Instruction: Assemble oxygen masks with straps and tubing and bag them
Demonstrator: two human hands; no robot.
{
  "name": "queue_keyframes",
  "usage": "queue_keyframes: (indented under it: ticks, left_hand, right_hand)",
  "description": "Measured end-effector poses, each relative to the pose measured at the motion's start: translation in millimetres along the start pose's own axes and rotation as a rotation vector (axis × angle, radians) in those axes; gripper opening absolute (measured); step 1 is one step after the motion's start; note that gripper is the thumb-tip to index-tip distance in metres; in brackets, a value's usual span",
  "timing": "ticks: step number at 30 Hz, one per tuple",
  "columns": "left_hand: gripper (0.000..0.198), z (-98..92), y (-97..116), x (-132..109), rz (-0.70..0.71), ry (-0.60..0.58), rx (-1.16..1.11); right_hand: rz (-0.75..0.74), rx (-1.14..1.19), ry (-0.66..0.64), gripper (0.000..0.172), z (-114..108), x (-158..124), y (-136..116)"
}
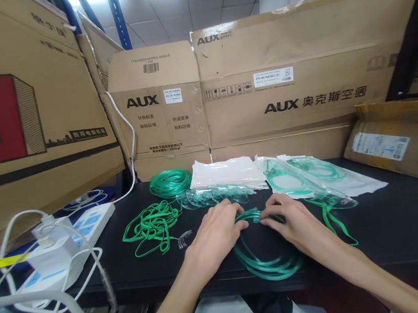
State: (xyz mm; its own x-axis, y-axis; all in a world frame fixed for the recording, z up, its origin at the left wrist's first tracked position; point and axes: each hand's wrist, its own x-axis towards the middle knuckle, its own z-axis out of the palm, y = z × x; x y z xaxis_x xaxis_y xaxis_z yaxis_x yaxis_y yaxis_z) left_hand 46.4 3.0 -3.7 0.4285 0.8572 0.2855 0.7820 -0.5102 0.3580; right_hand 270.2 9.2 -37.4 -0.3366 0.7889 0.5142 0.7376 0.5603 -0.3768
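Observation:
A coil of green plastic tubing (278, 268) lies at the front edge of the black table, its ends bunched together at the top. My left hand (220, 228) is closed, with thumb and fingers pinching the left side of the bunched tubing. From the other side, my right hand (285, 216) pinches the same coil near the tube ends. Behind my hands lies a row of clear green oxygen masks (215, 195). A tangle of green elastic straps (154, 226) and several small metal strips (185, 239) are left of my left hand.
Another tubing coil (171, 183) sits at the back beside a stack of white bags (227, 171). Bagged mask sets (303, 176) lie back right, near a brown parcel (404, 138). Cardboard panels (279, 76) wall the table. A power strip (94, 219) with white cables is at left.

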Motion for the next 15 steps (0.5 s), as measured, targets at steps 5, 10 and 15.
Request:
queue_keyframes:
  ticks: [5,10,15]
  left_hand:
    - [0.023,2.5,-0.2,2.4,0.004,-0.005,-0.023]
    - [0.02,0.0,-4.1,1.6,-0.02,0.04,0.005]
    - [0.018,-2.9,-10.5,-3.2,-0.088,0.056,-0.024]
  right_hand:
    - [0.027,0.033,0.01,0.014,11.3,10.5,-6.7]
    - [-0.029,0.069,-0.056,0.016,-5.8,13.4,-30.0]
    - [0.098,-0.196,0.307,0.04,-69.1,-7.2,18.1]
